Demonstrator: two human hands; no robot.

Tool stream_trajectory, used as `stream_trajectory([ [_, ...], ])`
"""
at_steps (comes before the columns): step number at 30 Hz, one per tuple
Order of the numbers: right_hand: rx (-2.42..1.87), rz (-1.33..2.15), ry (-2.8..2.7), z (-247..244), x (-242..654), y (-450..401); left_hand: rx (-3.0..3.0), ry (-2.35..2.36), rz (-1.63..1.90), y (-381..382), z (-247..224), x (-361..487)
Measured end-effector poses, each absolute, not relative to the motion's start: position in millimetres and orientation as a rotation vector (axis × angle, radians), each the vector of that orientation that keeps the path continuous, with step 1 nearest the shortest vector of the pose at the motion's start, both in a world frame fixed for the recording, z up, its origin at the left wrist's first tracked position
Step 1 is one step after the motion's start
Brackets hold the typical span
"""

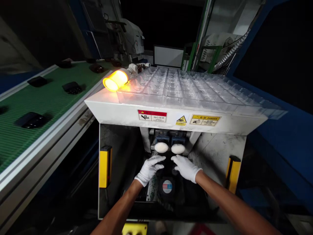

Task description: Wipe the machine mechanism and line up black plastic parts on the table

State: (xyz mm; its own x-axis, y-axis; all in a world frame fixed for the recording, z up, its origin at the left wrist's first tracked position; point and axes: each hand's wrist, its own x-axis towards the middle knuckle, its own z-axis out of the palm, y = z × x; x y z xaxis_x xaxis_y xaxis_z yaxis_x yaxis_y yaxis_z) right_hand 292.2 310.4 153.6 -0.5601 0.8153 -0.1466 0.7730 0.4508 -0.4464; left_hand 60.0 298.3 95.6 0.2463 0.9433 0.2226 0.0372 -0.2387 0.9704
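My left hand (149, 168), in a white glove, reaches into the white machine's opening. Its fingertips and thumb are apart at the left side of the dark fixtures, just below a white oval pad (161, 147). From the other side my right hand (186, 167), also gloved in white, comes in below a second white oval pad (178, 149), fingers apart and slightly curled. I make out no object in either hand, though the area between them is very dark. A round black part with a red and blue label (167, 186) sits below the hands.
Clear plastic trays (181, 85) lie on the machine's top (122, 106), beside a lit orange lamp (115, 80). Glossy black parts (31, 120) ride on a green conveyor (56, 98) at the left. Yellow sensor bars (103, 168) (234, 174) flank the opening.
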Motion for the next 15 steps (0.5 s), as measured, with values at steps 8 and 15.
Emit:
stream_trajectory([
  [8, -1.447, 0.734, -2.530, 180, 202, 336, 1.276, 0.971, 1.252, 295, 95, 70],
  [15, -1.648, 0.775, -2.568, 148, 159, 348, 1.073, 1.002, 1.232, 293, 71, 74],
])
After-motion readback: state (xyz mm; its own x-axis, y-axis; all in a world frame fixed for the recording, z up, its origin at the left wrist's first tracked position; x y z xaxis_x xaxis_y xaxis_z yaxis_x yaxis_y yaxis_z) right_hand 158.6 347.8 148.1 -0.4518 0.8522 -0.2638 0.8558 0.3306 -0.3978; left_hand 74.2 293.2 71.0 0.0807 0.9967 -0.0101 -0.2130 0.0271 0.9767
